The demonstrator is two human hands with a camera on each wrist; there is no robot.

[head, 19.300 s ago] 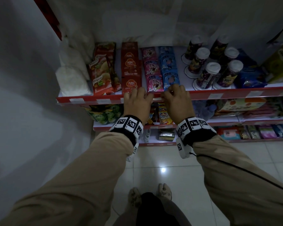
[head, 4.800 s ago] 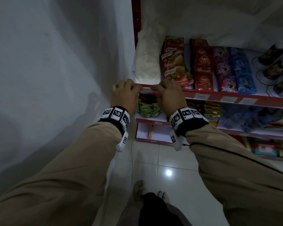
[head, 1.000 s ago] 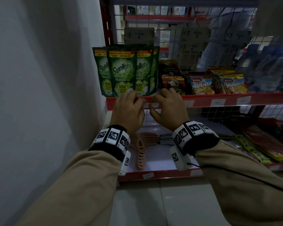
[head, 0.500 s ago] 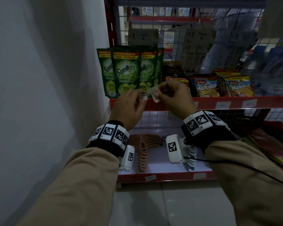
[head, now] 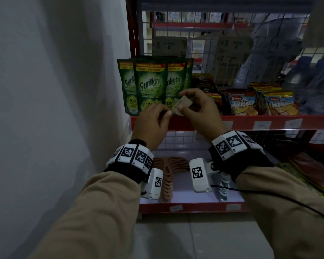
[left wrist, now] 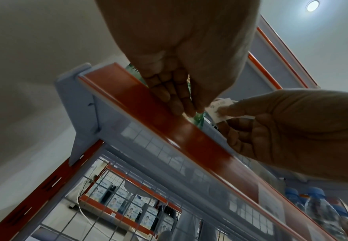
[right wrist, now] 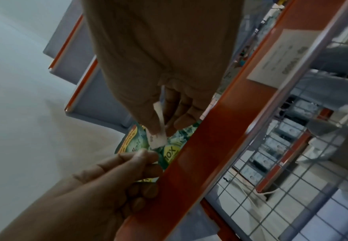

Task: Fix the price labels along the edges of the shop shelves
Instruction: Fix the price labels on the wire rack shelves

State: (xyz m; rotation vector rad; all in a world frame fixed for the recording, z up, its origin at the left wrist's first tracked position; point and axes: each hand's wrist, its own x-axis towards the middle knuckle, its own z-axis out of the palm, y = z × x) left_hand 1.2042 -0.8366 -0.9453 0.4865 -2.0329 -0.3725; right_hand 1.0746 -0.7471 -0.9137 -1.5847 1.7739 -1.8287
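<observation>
1. The right hand (head: pixel 198 109) holds a small paper label (head: pixel 181 105) up in front of the shelf, pinched between thumb and fingers; the other fingers are curled.
2. The left hand (head: pixel 151 124) is just beside it, thumb and forefinger pressed together at the label's lower left corner. Whether they actually grip the paper cannot be told from the head view.
3. In the right wrist view the label (right wrist: pixel 157 130) hangs edge-on from the right fingers (right wrist: pixel 181 112), and the left hand (right wrist: pixel 111 177) comes up from below with its fingertips right at the label's bottom edge.
4. In the left wrist view the label (left wrist: pixel 220 108) shows printed text, with the right thumb lying across it; the left fingers (left wrist: pixel 175 96) are curled and sit against the red rail (left wrist: pixel 189 140).
5. The label is above the rail (head: pixel 181 124) and in front of the green Sunlight pouches (head: pixel 150 85), not in the rail.
6. Other labels (head: pixel 261 125) sit in the rail further right, below the Malkist packs (head: pixel 241 105).
7. On the lower shelf (head: pixel 195 207) lie brown hangers (head: pixel 167 176), partly hidden by the wrist cameras.
8. A white wall (head: pixel 54 109) stands to the left of the shelving.
</observation>
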